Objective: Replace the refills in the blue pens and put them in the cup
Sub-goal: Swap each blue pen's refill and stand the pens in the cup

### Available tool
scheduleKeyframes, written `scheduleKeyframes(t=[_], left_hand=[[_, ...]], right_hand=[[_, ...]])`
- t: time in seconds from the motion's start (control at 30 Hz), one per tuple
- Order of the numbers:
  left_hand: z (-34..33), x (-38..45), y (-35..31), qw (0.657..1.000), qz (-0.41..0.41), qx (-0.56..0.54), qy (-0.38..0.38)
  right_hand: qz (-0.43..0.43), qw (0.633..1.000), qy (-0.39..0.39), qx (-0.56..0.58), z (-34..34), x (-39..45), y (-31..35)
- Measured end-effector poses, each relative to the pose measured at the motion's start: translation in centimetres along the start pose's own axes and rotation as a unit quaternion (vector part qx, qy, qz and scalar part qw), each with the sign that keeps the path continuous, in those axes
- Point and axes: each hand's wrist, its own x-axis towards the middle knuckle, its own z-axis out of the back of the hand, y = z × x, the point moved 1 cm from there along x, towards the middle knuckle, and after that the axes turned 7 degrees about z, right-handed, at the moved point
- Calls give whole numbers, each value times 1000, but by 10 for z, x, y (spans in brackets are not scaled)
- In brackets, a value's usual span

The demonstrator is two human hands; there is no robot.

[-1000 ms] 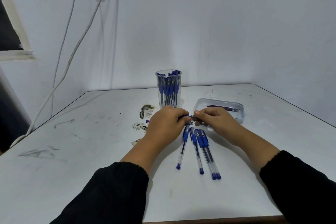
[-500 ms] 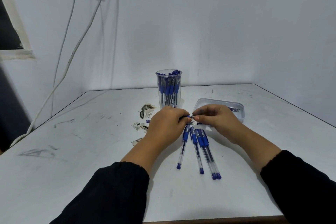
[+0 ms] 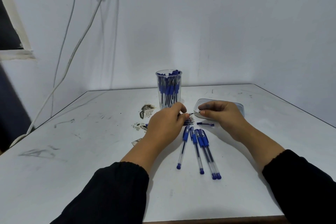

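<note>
A clear plastic cup [image 3: 168, 80] full of blue pens stands at the middle back of the white table [image 3: 91, 160]. My left hand [image 3: 166, 123] grips a pen, of which only the tip end [image 3: 190, 113] shows past my fingers. My right hand [image 3: 221, 114] pinches a thin refill [image 3: 195, 112] that runs from that tip end. Several capped blue pens [image 3: 198, 149] lie side by side in front of my hands. A bundle of loose refills [image 3: 189, 121] and a small blue cap [image 3: 205, 124] lie between my hands.
A shallow white tray [image 3: 240, 108] sits behind my right hand, mostly hidden by it. Dark scraps and crumbs [image 3: 145, 112] lie left of the cup. White cables [image 3: 72, 51] hang down the wall at the left. The table's front edge [image 3: 209, 221] is close to me.
My right hand has drawn a little to the right, away from my left hand, and the thin refill now shows between them. The blue cap has come into sight on the table.
</note>
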Motion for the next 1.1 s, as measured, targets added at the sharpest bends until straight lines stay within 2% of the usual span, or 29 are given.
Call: scheduleKeyframes(t=[0.13, 0.2, 0.3, 0.43, 0.57, 0.83, 1.0, 1.1], left_hand=[[0, 0, 1, 1000, 7, 10, -4], [0, 0, 0, 1000, 8, 11, -6], [1, 0, 1, 1000, 8, 9, -6], [1, -1, 0, 1000, 6, 12, -4], [0, 0, 1, 1000, 7, 6, 2], [-5, 1, 5, 999, 4, -1, 36], [-2, -1, 2, 999, -23, 6, 22], [-2, -2, 2, 999, -40, 6, 16]], right_hand=[[-5, 1000, -13, -24, 6, 2, 0], [-10, 990, 20, -137, 10, 3, -4], [-12, 948, 79, -307, 11, 0, -12], [-17, 916, 102, -387, 8, -6, -13], [0, 902, 107, -419, 9, -6, -10], [28, 911, 83, -403, 11, -3, -10], [144, 905, 64, -396, 4, -2, -3], [207, 889, 64, -404, 0, -4, -3]])
